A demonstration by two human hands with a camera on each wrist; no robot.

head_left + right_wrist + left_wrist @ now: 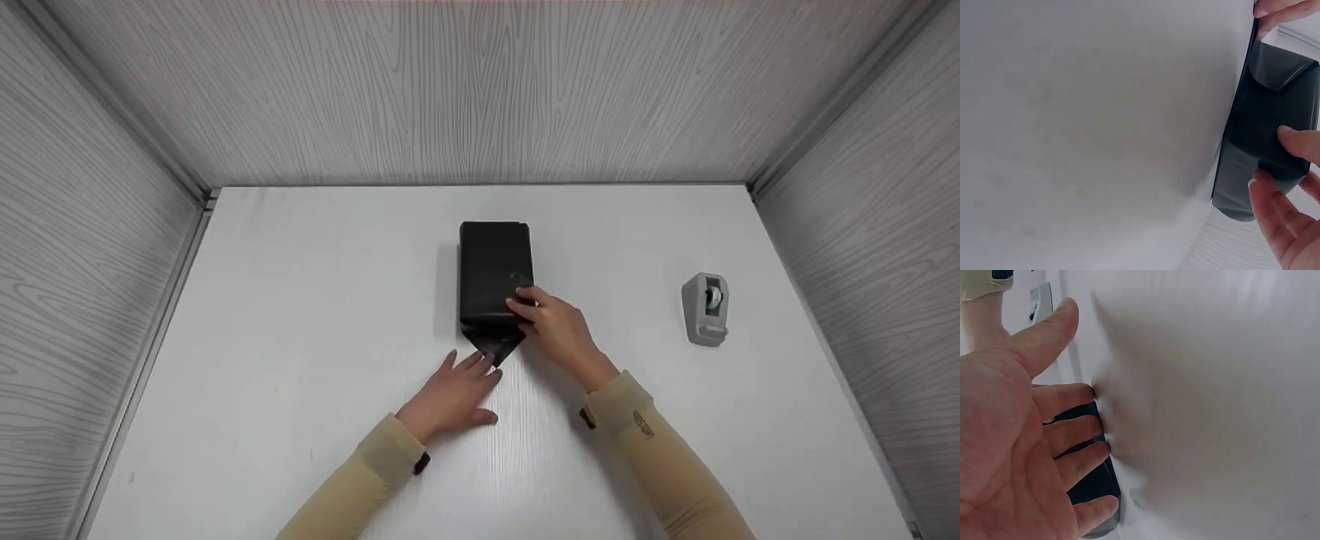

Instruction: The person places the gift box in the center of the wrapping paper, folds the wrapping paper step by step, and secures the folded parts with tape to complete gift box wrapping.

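Observation:
A box-shaped package (491, 270) in smooth black wrapping lies flat on the white table. From its near end a pointed black flap (496, 346) sticks out toward the person. My left hand (454, 394) lies low beside this flap, its fingers stretched out and the fingertips touching the flap's tip; the thumb is spread away. At the near right corner, my right hand (559, 326) holds the package, with fingers on its top and side. The right wrist view shows the package's (1264, 126) side and a folded end, with thumb and fingers against it.
A grey tape dispenser (705, 309) with a roll in it stands at the right of the white table (315, 300). Wood-grain panels (480, 90) rise behind the table and at both sides.

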